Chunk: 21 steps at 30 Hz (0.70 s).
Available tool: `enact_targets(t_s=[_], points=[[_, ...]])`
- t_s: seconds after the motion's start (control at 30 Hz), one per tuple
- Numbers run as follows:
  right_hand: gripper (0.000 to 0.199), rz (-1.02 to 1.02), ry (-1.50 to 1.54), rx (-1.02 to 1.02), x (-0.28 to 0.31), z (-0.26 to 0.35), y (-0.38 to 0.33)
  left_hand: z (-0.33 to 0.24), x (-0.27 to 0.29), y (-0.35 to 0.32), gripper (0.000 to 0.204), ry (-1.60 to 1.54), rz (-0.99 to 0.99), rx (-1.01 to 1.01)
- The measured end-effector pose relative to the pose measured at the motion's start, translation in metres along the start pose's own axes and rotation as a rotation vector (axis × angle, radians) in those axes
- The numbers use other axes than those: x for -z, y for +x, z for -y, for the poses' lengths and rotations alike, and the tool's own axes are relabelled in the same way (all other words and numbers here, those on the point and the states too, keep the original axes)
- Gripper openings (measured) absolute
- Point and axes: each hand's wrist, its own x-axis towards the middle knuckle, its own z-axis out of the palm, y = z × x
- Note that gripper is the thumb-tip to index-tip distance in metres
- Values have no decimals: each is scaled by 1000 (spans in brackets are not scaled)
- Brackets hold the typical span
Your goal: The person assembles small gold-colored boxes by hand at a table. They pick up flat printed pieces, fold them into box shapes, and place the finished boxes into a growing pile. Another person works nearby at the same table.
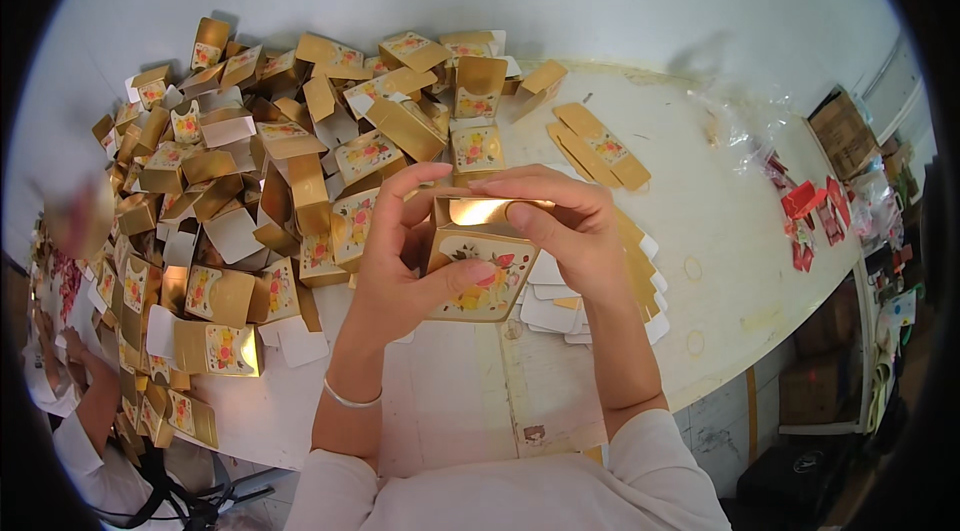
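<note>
Between my two hands is a small gold carton (482, 276) with a flower print on its front panel, held up over the table. My left hand (405, 256) grips its left side, the thumb lying across the printed panel. At the top edge, my right hand (565, 221) has its fingers over the back and its thumb pressed on the shiny gold flap (480, 211). Both hands are closed around the carton. Behind and below my right wrist lies a fanned stack of flat carton blanks (550, 306), partly hidden by my hands.
A big heap of folded gold cartons (230, 201) covers the table's left side. A flat gold blank (600, 146) lies beyond my right hand. Clear plastic (740, 126) and red packets (805, 206) sit at the far right, near a cardboard box (845, 136). Another person's arm (95, 381) shows at left.
</note>
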Motion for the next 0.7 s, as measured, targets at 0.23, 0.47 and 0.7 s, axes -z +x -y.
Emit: enact_targets(t_s=[0.23,0.47,0.7], points=[[24,145,-416,213,1,1,1,-3,2,0,60,-103,-53,16],[33,226,-618,110,-25,29,-9,-7,0,-11,14,55,-62,-89],[37,-52,-473,223,29,29,-19,-109,55,-34,44,1158,-326,-427]])
